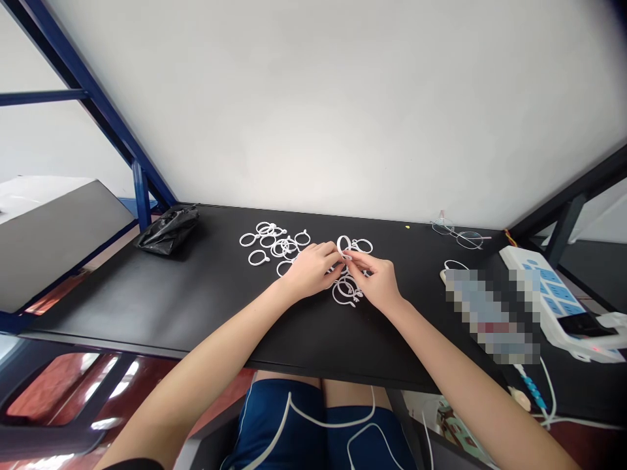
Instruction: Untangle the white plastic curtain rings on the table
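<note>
A white plastic ring [344,245] with a small clasp stands upright between my hands. My right hand [376,279] pinches its lower part with thumb and forefinger. My left hand [316,267] is closed at the ring's left side, its fingertips meeting near the same spot; exactly what they grip is partly hidden. Several more white rings [344,300] lie under and in front of my hands, some with their clasps parted. Another white ring [364,246] lies just behind my right hand. To the left, a loose pile of white rings [280,247] lies beside my left hand.
A crumpled black plastic bag [169,230] lies at the black table's [196,307] left end. On the right are eyeglasses [460,234], a blurred-out phone [490,316] with a cable, and a white power strip [558,300]. A wall [313,111] stands behind the table.
</note>
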Demonstrator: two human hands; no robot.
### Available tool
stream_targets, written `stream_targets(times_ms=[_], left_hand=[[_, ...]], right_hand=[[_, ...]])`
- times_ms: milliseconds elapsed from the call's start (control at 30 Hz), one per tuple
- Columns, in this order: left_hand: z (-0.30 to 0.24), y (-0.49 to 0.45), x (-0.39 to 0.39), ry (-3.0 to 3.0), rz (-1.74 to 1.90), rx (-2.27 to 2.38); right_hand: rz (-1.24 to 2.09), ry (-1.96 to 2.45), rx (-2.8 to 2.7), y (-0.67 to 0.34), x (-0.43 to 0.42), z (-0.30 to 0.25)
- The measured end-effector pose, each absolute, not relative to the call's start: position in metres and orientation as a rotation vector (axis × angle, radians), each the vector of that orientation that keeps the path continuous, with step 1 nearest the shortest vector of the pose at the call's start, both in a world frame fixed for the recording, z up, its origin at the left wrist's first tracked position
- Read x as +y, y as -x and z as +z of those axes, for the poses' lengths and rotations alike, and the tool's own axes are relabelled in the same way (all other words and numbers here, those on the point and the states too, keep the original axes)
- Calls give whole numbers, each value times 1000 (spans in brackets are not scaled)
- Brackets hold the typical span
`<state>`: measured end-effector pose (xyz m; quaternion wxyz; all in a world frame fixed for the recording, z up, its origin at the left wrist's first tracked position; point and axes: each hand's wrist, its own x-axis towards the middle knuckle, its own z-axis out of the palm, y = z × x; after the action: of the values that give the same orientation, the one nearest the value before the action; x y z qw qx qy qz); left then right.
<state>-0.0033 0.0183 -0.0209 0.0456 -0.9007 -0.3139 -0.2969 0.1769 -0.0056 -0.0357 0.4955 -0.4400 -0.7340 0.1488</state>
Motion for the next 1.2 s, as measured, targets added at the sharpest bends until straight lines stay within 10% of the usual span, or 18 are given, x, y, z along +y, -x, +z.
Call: stream_targets(times_ms=[1200], left_hand=[[-15, 10, 19, 2978, -1212, -1129]], right_hand=[[256, 995, -1869, -178, -10, -32]])
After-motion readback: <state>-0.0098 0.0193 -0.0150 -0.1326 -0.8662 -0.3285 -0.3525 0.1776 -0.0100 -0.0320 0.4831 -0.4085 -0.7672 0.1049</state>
